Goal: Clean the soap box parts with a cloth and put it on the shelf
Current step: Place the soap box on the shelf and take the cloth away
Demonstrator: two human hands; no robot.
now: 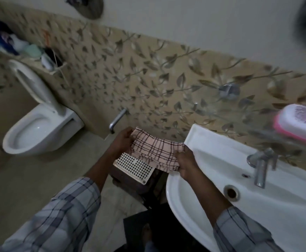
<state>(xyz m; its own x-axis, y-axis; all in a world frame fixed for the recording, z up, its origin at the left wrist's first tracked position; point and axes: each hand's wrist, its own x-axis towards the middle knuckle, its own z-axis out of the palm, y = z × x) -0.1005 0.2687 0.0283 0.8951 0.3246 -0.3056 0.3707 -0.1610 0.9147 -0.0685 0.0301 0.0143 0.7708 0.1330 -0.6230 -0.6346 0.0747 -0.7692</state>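
Leaf-patterned tan tiles are covering the lower bathroom wall, with plain white wall running above them. At the left of the frame a white toilet [39,128] is standing with its seat lid raised, and in the upper left a tiled shelf [57,70] is carrying a blurred cluster of bottles and tubs. A white sink [201,140] is filling the lower right, with its metal tap [260,166] rising from the back rim and its drain [231,192] sitting just in front of the tap.

In the centre, a person in checked sleeves is holding a pink checked cloth [156,151] stretched between both hands, just left of the sink's rim. The left hand [122,140] is pinching the cloth's upper left end with its fingers curled around the edge. The right hand [186,164] is gripping the cloth's lower right end, with its fingers folded under the fabric.

A white perforated soap box tray [134,167] is sticking out from beneath the cloth, below the left hand and above a dark object on the floor. Whether hidden fingers are holding the tray I cannot tell.

The pink and white soap box [298,122] is sitting closed at the right edge of the frame, above the sink and well apart from the hands. Its support is too blurred to make out.
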